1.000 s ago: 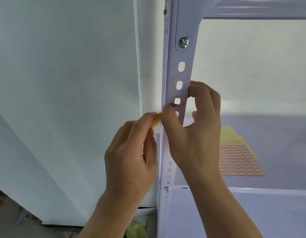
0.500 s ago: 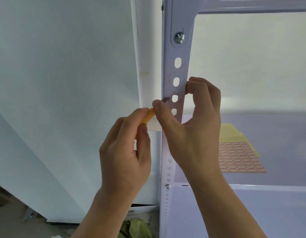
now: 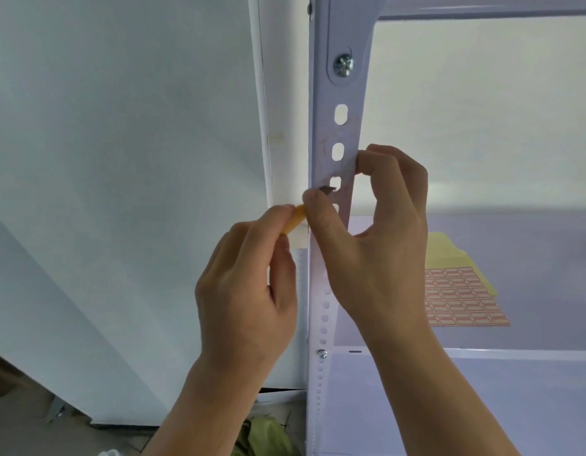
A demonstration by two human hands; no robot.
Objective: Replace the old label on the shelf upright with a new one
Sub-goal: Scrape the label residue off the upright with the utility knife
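Observation:
The white slotted shelf upright (image 3: pixel 346 93) runs down the middle of the head view, with faint reddish label residue (image 3: pixel 324 149) around its slots. My left hand (image 3: pixel 249 291) pinches a small yellow-handled blade (image 3: pixel 296 218); its grey tip (image 3: pixel 328 189) lies against the upright by the third slot. My right hand (image 3: pixel 377 245) clasps the upright, thumb on the front beside the blade tip and fingers curled round the right edge. A sheet of red-bordered labels (image 3: pixel 462 299) lies on the shelf board to the right, on yellow backing paper (image 3: pixel 446 250).
A white wall panel (image 3: pixel 120 159) stands close on the left of the upright. A screw (image 3: pixel 343 64) fixes the upright near the top, another screw (image 3: pixel 322 353) at the lower shelf (image 3: pixel 482 353). Something green (image 3: pixel 268 436) lies on the floor below.
The blade tip has come out from behind my right thumb and now shows against the upright at the third slot. My left hand has shifted slightly left and down; the right hand keeps its hold.

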